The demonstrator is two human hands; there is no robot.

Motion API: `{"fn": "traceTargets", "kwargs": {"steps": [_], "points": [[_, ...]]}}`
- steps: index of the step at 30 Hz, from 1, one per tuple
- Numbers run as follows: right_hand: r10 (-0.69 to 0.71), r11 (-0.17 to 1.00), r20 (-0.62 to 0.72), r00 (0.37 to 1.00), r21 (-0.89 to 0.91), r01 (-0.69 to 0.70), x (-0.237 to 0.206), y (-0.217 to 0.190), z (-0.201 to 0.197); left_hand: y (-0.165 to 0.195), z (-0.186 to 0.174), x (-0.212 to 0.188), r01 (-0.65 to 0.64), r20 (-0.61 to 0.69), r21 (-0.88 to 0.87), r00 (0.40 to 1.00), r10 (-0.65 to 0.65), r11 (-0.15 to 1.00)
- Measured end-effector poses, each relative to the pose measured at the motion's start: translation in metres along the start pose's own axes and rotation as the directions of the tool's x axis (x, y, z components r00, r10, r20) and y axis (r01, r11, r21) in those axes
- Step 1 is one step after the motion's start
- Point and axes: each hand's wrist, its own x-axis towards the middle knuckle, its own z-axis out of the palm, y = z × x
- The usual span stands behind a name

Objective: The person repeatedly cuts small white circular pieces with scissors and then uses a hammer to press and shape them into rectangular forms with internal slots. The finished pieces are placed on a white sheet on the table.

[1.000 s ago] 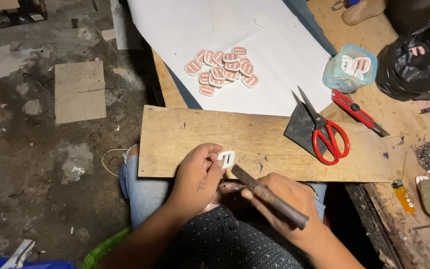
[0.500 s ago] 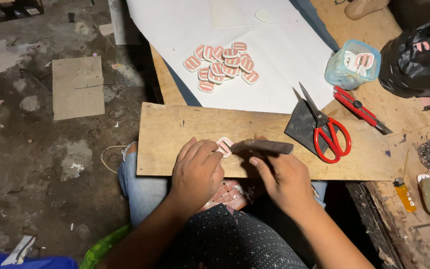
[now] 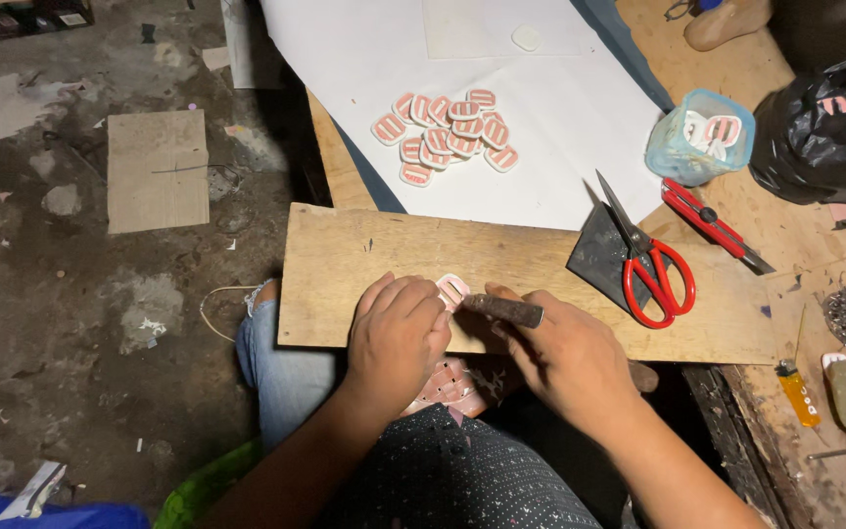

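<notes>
Head view looks down on both hands working at the near edge of a wooden board [image 3: 501,264] laid across the person's lap. The left hand [image 3: 399,333] lies palm down with its fingers curled, fingertips pinning a small pink-and-white slotted piece [image 3: 450,290] flat against the board. The right hand [image 3: 565,353] is closed around a dark, rusty metal tool [image 3: 503,310], whose tip rests against the slotted piece just beside the left fingertips. More pink material [image 3: 443,384] lies on the lap just under the board's edge, partly hidden by the left wrist. Further right on the board, red-handled scissors [image 3: 653,269] rest over a dark grey scrap [image 3: 601,250]. Beyond the board, a white sheet [image 3: 540,167] carries a loose heap of pink-and-white pieces [image 3: 447,132]. At the sheet's right edge stands a small clear bluish plastic bag [image 3: 697,137], open at the top, with a few of the same pieces inside. A red utility knife [image 3: 712,220] lies just beside it, and a black plastic bag [image 3: 824,122] sits at the far right with pink pieces showing in its mouth.
</notes>
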Motion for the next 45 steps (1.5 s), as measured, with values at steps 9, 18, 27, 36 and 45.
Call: {"fn": "traceTargets", "kwargs": {"steps": [9, 18, 27, 36, 45], "points": [[-0.010, 0.999, 0.012, 1.000, 0.047, 0.010, 0.005, -0.007, 0.010, -0.003, 0.001, -0.001, 0.018, 0.045, 0.014, 0.999, -0.018, 1.000], [0.041, 0.997, -0.083, 0.996, 0.070, -0.035, -0.008, -0.002, 0.015, 0.000, -0.003, 0.000, 0.003, 0.028, -0.012, 1.000, -0.003, 1.000], [0.059, 0.993, -0.180, 0.982, 0.109, -0.040, 0.003, -0.004, 0.032, -0.001, -0.005, 0.002, -0.022, 0.006, -0.030, 1.000, 0.022, 0.999], [0.012, 0.986, -0.234, 0.972, 0.164, 0.028, 0.016, -0.010, 0.042, 0.000, -0.006, 0.004, -0.007, 0.000, -0.034, 1.000, 0.007, 0.999], [0.106, 0.975, -0.209, 0.972, 0.216, -0.060, 0.007, -0.013, 0.046, -0.002, -0.006, 0.003, -0.009, 0.016, -0.046, 1.000, 0.010, 0.999]]}}
